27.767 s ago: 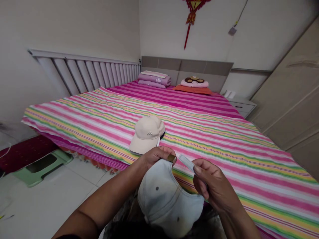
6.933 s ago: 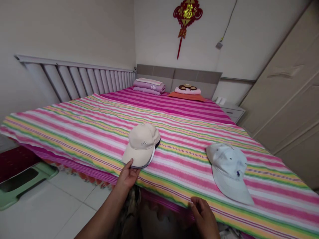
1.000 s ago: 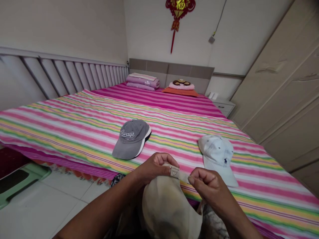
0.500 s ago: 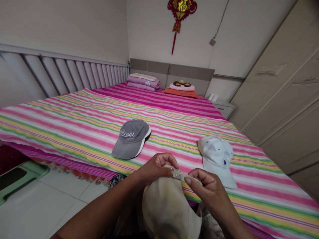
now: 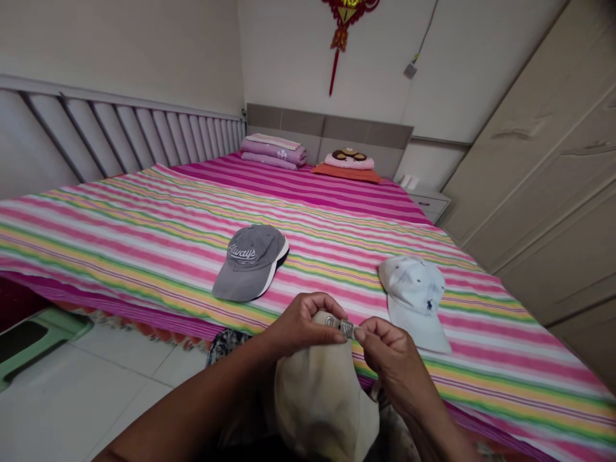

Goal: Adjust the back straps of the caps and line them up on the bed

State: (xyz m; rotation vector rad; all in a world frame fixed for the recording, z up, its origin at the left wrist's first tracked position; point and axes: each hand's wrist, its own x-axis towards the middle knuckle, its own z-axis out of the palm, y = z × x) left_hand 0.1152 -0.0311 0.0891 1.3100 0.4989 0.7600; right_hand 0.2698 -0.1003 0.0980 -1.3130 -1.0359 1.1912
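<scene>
A cream baseball cap [image 5: 320, 398] hangs below my hands at the near edge of the bed, its back opening turned to the right. My left hand [image 5: 310, 326] is closed on the cap's back strap, thumb on top. On the strap, between the two hands, sits a metal buckle [image 5: 346, 328]. My right hand [image 5: 389, 350] pinches the strap end just right of the buckle. Farther off on the bed lie a grey cap [image 5: 253, 262] with white lettering, to the left, and a pale blue-white cap [image 5: 416, 301], to the right.
The bed [image 5: 158, 221] has a striped cover. Folded purple bedding [image 5: 273, 151] and a pink pillow stack [image 5: 349, 162] lie by the headboard [image 5: 368, 133]. A green stool [image 5: 43, 340] stands on the tiled floor at left. A wardrobe [image 5: 543, 167] rises at right.
My right hand has shifted slightly left, closer to my left hand. More of the strap and its metal eyelet now show at my left fingers. The view has tilted down a little.
</scene>
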